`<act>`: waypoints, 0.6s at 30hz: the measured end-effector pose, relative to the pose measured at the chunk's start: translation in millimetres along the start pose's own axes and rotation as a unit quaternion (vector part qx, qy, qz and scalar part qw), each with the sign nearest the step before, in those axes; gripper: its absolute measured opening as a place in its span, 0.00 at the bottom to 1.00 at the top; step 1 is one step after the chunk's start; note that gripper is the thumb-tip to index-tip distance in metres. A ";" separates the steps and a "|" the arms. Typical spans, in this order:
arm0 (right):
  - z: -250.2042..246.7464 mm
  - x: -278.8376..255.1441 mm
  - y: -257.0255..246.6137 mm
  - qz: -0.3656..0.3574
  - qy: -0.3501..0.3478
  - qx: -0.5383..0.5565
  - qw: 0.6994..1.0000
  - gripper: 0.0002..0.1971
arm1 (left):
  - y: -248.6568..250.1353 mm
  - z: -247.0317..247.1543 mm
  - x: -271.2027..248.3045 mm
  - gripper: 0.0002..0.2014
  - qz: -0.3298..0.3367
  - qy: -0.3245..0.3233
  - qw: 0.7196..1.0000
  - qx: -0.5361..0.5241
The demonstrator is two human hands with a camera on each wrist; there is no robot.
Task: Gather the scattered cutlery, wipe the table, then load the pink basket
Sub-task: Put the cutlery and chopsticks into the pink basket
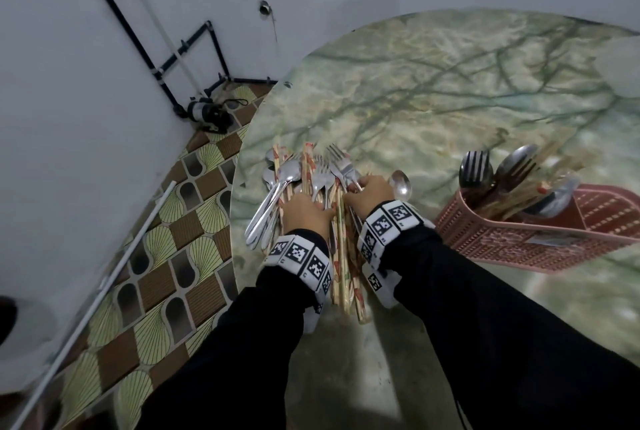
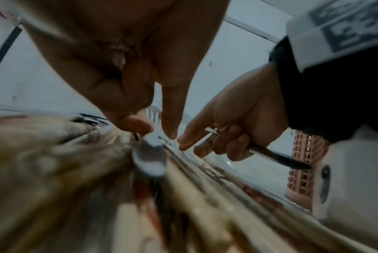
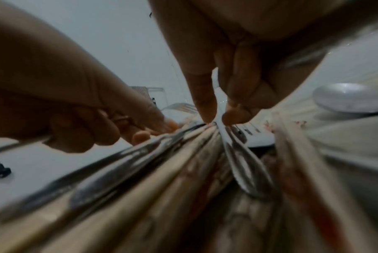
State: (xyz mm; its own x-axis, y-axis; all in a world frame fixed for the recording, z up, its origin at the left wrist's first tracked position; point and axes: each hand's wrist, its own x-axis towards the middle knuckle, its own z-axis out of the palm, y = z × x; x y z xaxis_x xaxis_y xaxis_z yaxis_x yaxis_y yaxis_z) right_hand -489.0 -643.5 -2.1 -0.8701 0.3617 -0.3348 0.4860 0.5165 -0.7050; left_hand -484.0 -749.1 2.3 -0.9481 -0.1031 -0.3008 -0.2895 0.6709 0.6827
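A pile of spoons, forks and wrapped chopsticks [image 1: 311,180] lies at the left edge of the marbled round table [image 1: 450,83]. Both hands rest on the pile. My left hand [image 1: 304,214] pinches a metal handle between thumb and forefinger [image 2: 155,131], and its other fingers curl round a thin handle [image 3: 17,145]. My right hand [image 1: 367,194] pinches a fork handle [image 3: 216,119] and grips another handle [image 2: 270,154] in its curled fingers. One spoon [image 1: 401,183] lies just right of that hand. The pink basket [image 1: 519,242] stands to the right and holds forks, spoons and chopsticks.
The table edge runs close beside the pile on the left, above a patterned tile floor [image 1: 194,221]. A white pipe [image 1: 114,266] leans there, and a small pump [image 1: 204,112] sits by the wall. Bare tabletop stretches beyond the pile.
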 end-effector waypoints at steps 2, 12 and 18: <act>2.4 4.3 1.7 0.000 0.008 -0.031 1.000 0.05 | -1.0 0.2 0.8 0.06 0.015 0.000 0.999 0.028; 6.6 8.7 6.4 0.000 0.015 -0.107 0.994 0.16 | 8.3 -2.2 -2.2 0.18 -0.022 -0.018 0.998 0.053; 4.1 1.0 13.6 -0.012 -0.055 -0.033 0.998 0.13 | -0.8 -8.4 0.3 0.15 -0.021 -0.068 0.997 0.024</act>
State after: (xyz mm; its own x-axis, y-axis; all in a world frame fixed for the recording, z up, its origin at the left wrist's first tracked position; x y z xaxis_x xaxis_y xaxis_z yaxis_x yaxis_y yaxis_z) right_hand -483.5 -639.4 -14.5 -0.8837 0.2625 -0.3875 0.4657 0.5761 -0.6718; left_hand -485.3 -755.8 7.3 -0.9078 -0.0337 -0.4180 -0.3187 0.7033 0.6354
